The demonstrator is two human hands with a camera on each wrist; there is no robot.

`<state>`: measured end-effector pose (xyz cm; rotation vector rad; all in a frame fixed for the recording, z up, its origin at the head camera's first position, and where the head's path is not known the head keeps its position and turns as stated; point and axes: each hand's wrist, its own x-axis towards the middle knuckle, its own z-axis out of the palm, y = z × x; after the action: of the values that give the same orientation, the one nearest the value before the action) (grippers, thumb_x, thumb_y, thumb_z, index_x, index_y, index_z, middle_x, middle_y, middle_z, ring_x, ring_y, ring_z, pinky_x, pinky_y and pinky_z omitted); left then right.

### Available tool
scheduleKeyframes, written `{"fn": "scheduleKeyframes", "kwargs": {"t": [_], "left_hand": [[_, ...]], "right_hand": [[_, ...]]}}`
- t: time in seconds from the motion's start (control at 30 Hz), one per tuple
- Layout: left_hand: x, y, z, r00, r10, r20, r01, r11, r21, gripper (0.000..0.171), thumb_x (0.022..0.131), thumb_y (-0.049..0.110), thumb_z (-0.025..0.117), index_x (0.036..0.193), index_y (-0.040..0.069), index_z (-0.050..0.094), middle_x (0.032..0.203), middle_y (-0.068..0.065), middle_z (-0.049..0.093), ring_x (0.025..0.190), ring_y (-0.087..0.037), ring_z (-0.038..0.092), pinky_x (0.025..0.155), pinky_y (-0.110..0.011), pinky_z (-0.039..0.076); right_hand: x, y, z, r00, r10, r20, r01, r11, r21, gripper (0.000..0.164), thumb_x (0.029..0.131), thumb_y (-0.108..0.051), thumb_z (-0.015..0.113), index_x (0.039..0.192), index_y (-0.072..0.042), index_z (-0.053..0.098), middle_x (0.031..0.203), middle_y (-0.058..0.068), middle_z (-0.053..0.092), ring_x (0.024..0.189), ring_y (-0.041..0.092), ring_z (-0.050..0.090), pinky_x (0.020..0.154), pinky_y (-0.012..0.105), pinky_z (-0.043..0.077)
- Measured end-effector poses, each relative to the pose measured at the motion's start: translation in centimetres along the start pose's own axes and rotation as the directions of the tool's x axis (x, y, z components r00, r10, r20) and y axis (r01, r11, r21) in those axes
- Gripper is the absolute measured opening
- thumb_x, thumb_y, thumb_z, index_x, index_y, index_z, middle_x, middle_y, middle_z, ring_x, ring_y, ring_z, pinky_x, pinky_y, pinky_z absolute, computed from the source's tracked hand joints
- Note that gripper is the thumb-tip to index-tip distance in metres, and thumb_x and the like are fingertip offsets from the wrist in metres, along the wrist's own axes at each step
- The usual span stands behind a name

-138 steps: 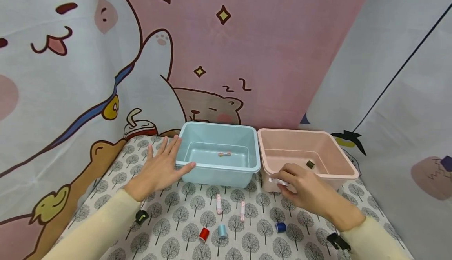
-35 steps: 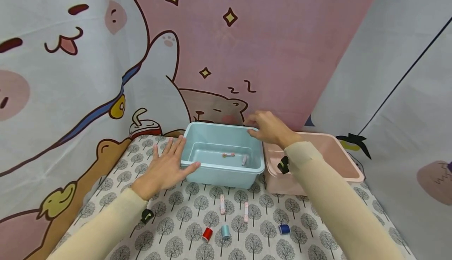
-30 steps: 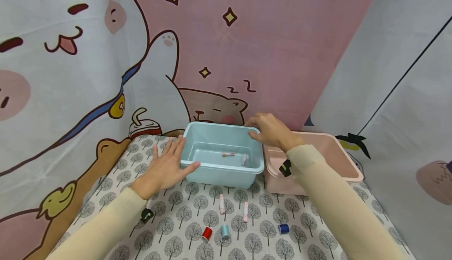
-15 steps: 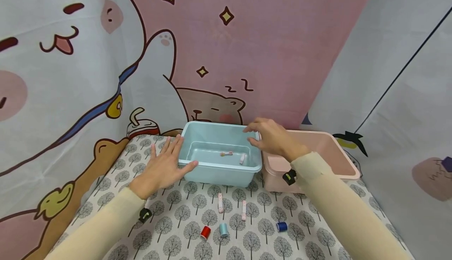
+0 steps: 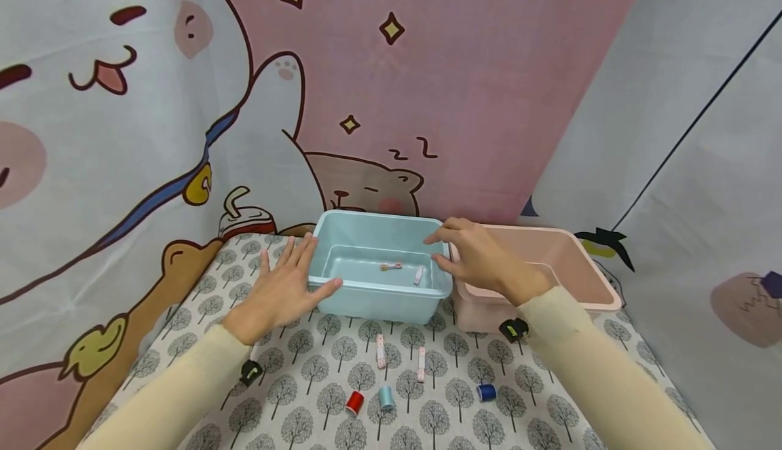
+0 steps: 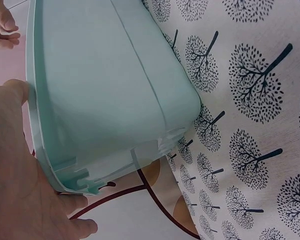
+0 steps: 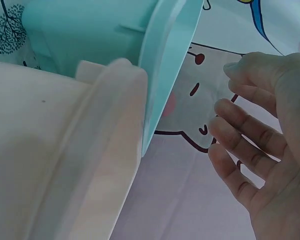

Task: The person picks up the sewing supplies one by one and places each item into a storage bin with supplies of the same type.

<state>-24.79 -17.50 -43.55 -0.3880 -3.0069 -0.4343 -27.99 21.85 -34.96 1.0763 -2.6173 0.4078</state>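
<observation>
My left hand (image 5: 277,297) rests on the left rim of the light blue bin (image 5: 379,304), fingers straight; the left wrist view shows its fingers along that rim. My right hand (image 5: 479,256) hovers over the adjoining rims of the two bins, fingers loosely bent. In the right wrist view nothing is between those fingers (image 7: 245,132). Inside the blue bin lie a small pink-and-yellow bundle (image 5: 391,267) and a whitish pink strip (image 5: 418,275). The pink bin (image 5: 586,267) stands just right of the blue one, its floor partly hidden by my right arm.
On the tree-print cloth in front of the bins lie two pale pink strips with markings, the left strip (image 5: 381,351) and the right strip (image 5: 421,364). Nearer are a red thread spool (image 5: 355,402), a light blue spool (image 5: 386,398) and a dark blue spool (image 5: 486,392).
The whitish strip my right hand pinched by the pink bin 4.6 seconds ago now lies in the blue bin. Lately that emptied hand has drifted nearer and slightly right. My left hand stays put.
</observation>
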Motion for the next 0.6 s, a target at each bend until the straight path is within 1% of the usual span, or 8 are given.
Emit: {"fn": "scheduleKeyframes", "kwargs": {"t": [0.1,0.2,0.3,0.4,0.6], "left_hand": [[0.0,0.0,0.0,1.000,0.001,0.000,-0.001,1.000,0.007,0.115,0.111,0.087,0.043,0.188,0.008,0.010,0.198,-0.010,0.003,0.184,-0.047,0.005,0.135,-0.092,-0.004],[0.0,0.0,0.0,1.000,0.002,0.001,-0.002,1.000,0.011,0.118,0.110,0.091,0.038,0.188,0.008,0.010,0.198,-0.010,0.003,0.184,-0.047,0.005,0.136,-0.091,-0.004],[0.0,0.0,-0.1,1.000,0.002,0.004,-0.002,1.000,0.007,0.118,0.110,0.092,0.037,0.188,0.008,0.010,0.198,-0.010,0.003,0.184,-0.047,0.005,0.136,-0.091,-0.004],[0.0,0.0,-0.1,1.000,-0.002,0.005,0.002,1.000,0.004,0.118,0.110,0.091,0.038,0.188,0.007,0.010,0.198,-0.011,0.002,0.184,-0.047,0.004,0.136,-0.091,-0.004],[0.0,0.1,-0.2,1.000,-0.006,0.008,0.006,1.000,0.005,0.117,0.110,0.090,0.040,0.188,0.007,0.010,0.198,-0.011,0.002,0.184,-0.047,0.003,0.136,-0.091,-0.005]], "right_hand": [[-0.7,-0.2,0.1,0.999,-0.026,-0.030,0.026,1.000,-0.003,0.026,0.102,-0.011,0.087,0.129,-0.010,0.088,0.125,0.010,0.082,0.111,0.028,0.077,0.100,0.048,0.068],[-1.4,-0.3,0.3,0.993,-0.089,-0.080,0.088,0.996,-0.011,0.026,0.098,-0.009,0.091,0.124,-0.008,0.088,0.118,0.010,0.082,0.100,0.025,0.076,0.090,0.044,0.068],[-2.1,-0.2,0.4,0.984,-0.136,-0.117,0.135,0.991,-0.015,0.027,0.095,-0.008,0.093,0.121,-0.007,0.088,0.114,0.010,0.083,0.095,0.024,0.076,0.087,0.041,0.068],[-2.9,-0.2,0.5,0.984,-0.131,-0.120,0.131,0.991,-0.010,0.028,0.095,-0.011,0.094,0.122,-0.008,0.088,0.114,0.007,0.083,0.096,0.023,0.077,0.087,0.040,0.068],[-4.9,-0.6,0.7,0.986,-0.103,-0.132,0.101,0.995,-0.022,0.030,0.097,-0.013,0.094,0.126,-0.010,0.088,0.117,0.005,0.081,0.102,0.021,0.077,0.090,0.043,0.070]]}}
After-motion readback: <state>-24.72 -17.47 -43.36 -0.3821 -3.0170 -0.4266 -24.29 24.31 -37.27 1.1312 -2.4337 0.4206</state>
